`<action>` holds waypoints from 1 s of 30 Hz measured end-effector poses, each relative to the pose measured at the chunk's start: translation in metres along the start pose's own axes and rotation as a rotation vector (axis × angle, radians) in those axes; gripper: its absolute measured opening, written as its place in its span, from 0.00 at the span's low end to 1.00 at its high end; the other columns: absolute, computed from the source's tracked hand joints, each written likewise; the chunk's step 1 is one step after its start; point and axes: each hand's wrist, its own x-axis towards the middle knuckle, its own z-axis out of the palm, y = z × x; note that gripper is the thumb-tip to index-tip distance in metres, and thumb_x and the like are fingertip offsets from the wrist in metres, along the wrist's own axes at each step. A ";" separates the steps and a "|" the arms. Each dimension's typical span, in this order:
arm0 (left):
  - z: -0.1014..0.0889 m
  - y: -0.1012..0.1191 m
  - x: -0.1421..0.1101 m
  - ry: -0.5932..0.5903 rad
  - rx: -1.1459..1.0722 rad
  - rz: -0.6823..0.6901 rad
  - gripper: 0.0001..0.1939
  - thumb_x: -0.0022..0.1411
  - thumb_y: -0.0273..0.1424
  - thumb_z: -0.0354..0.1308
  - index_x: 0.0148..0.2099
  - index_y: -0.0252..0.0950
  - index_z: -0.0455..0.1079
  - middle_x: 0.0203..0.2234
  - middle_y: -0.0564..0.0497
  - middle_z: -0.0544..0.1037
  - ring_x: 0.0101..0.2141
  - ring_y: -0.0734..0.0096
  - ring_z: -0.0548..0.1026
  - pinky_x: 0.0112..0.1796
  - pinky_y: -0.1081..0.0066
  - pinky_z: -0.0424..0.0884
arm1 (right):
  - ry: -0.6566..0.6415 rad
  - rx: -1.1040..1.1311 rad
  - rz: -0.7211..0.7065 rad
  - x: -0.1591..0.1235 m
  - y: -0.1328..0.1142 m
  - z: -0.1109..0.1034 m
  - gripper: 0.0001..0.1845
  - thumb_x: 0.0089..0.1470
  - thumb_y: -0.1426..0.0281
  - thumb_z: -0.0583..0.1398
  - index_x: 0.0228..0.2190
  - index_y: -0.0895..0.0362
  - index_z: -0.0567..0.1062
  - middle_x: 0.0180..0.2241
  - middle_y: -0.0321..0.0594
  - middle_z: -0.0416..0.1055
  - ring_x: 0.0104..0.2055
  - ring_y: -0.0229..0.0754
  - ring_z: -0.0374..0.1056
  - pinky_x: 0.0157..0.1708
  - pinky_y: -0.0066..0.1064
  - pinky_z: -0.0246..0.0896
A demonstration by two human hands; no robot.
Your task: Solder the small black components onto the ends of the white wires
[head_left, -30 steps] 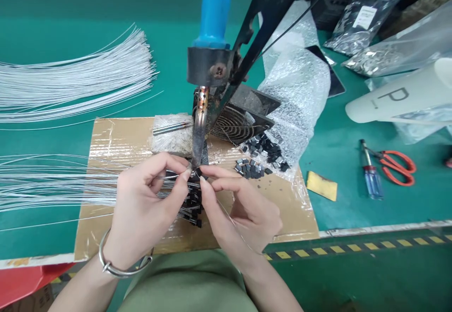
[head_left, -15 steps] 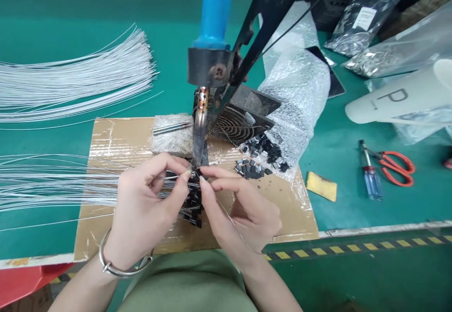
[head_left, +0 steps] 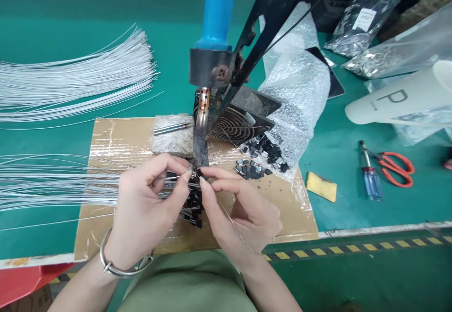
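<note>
My left hand (head_left: 151, 199) is closed, thumb and forefinger pinching the end of a thin white wire just under the soldering iron's tip. Opposite it, my right hand (head_left: 243, 208) is closed on a thin solder wire (head_left: 231, 220) that trails across the palm toward the wrist. A small black piece (head_left: 198, 173) shows at the right fingertips; whether they grip it is unclear. The soldering iron (head_left: 214, 17), blue-handled, points down from a black metal arm (head_left: 261, 34). Beneath my hands lie white wires (head_left: 60, 187) with black ends (head_left: 194, 203).
A sheet of cardboard (head_left: 282, 217) covers the work spot. Around it are a wire bundle (head_left: 77, 76), a fan (head_left: 240, 121), loose black parts (head_left: 266, 151), bubble wrap (head_left: 293, 86), a yellow sponge (head_left: 321, 186), a screwdriver (head_left: 371, 175), red-handled cutters (head_left: 399, 168) and a white cup (head_left: 391, 97).
The soldering iron and its arm have shifted very slightly to the right and down. Both hands keep nearly the same place, and the black piece shows more clearly between them.
</note>
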 end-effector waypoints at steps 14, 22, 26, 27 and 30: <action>0.000 -0.002 0.001 -0.027 -0.035 -0.038 0.05 0.62 0.29 0.63 0.32 0.39 0.74 0.31 0.54 0.82 0.25 0.77 0.71 0.21 0.75 0.57 | -0.029 0.077 0.088 -0.003 0.004 -0.001 0.10 0.59 0.81 0.67 0.36 0.54 0.78 0.43 0.40 0.85 0.43 0.41 0.82 0.47 0.33 0.79; 0.000 -0.006 0.002 -0.032 -0.048 -0.056 0.04 0.63 0.31 0.64 0.34 0.39 0.75 0.32 0.53 0.82 0.28 0.73 0.74 0.22 0.74 0.58 | -0.025 0.118 0.151 -0.002 0.004 -0.002 0.09 0.59 0.80 0.67 0.34 0.53 0.78 0.43 0.39 0.84 0.45 0.41 0.82 0.48 0.33 0.78; 0.000 -0.005 0.002 -0.033 -0.045 -0.054 0.04 0.63 0.30 0.64 0.33 0.39 0.75 0.31 0.54 0.82 0.27 0.75 0.73 0.22 0.74 0.59 | -0.017 0.120 0.135 -0.002 0.005 0.000 0.09 0.59 0.80 0.67 0.34 0.54 0.78 0.43 0.40 0.84 0.44 0.41 0.82 0.48 0.32 0.78; 0.000 -0.004 0.002 -0.030 -0.047 -0.049 0.04 0.63 0.30 0.64 0.33 0.39 0.75 0.31 0.54 0.82 0.27 0.75 0.73 0.22 0.74 0.59 | -0.014 0.120 0.135 -0.002 0.005 0.000 0.08 0.59 0.80 0.67 0.34 0.54 0.78 0.43 0.40 0.84 0.44 0.41 0.82 0.47 0.32 0.78; -0.001 -0.004 0.002 -0.028 -0.051 -0.036 0.05 0.63 0.30 0.64 0.33 0.39 0.75 0.31 0.54 0.81 0.27 0.75 0.73 0.22 0.75 0.58 | -0.009 0.123 0.138 -0.002 0.005 0.000 0.09 0.58 0.81 0.67 0.34 0.54 0.78 0.43 0.40 0.84 0.44 0.40 0.82 0.47 0.31 0.78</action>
